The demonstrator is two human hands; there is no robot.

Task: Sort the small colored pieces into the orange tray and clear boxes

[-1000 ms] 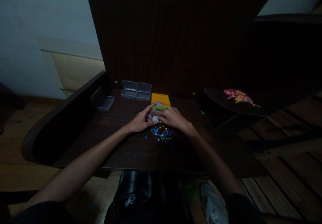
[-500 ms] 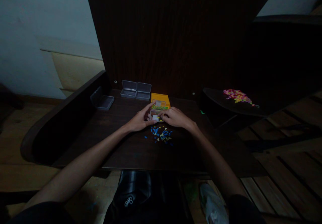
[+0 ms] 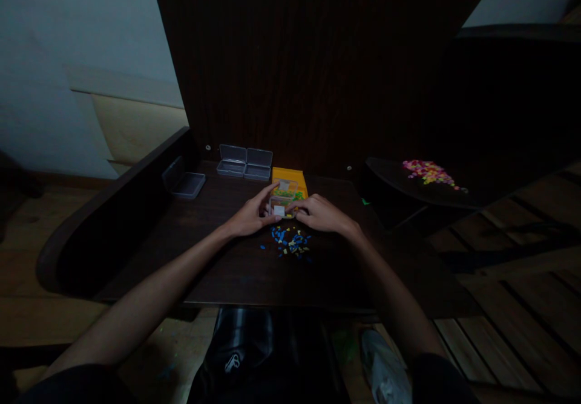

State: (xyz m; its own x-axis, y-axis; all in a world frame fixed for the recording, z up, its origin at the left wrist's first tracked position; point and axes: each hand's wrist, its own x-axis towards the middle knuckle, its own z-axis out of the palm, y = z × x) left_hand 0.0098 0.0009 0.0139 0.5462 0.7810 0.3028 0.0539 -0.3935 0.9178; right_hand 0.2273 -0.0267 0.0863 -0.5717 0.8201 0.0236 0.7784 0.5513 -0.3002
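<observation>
A small clear plastic box (image 3: 284, 201) holding green and yellow bits stands on the dark wooden table (image 3: 218, 271), in front of a yellow box (image 3: 290, 177). My left hand (image 3: 249, 215) grips its left side with curled fingers. My right hand (image 3: 318, 213) holds its right side the same way. A white piece shows at the box's front between my fingertips. Just below my hands lies a heap of small blue and yellow pieces (image 3: 289, 242).
Two empty clear cases (image 3: 245, 162) lie open at the table's back, another clear case (image 3: 184, 181) at the back left by the raised rim. A pile of pink and yellow pieces (image 3: 429, 173) sits on a dark side surface to the right.
My right hand has slid slightly to the right off the box's top, so more of the clear box shows. My left hand has stayed put.
</observation>
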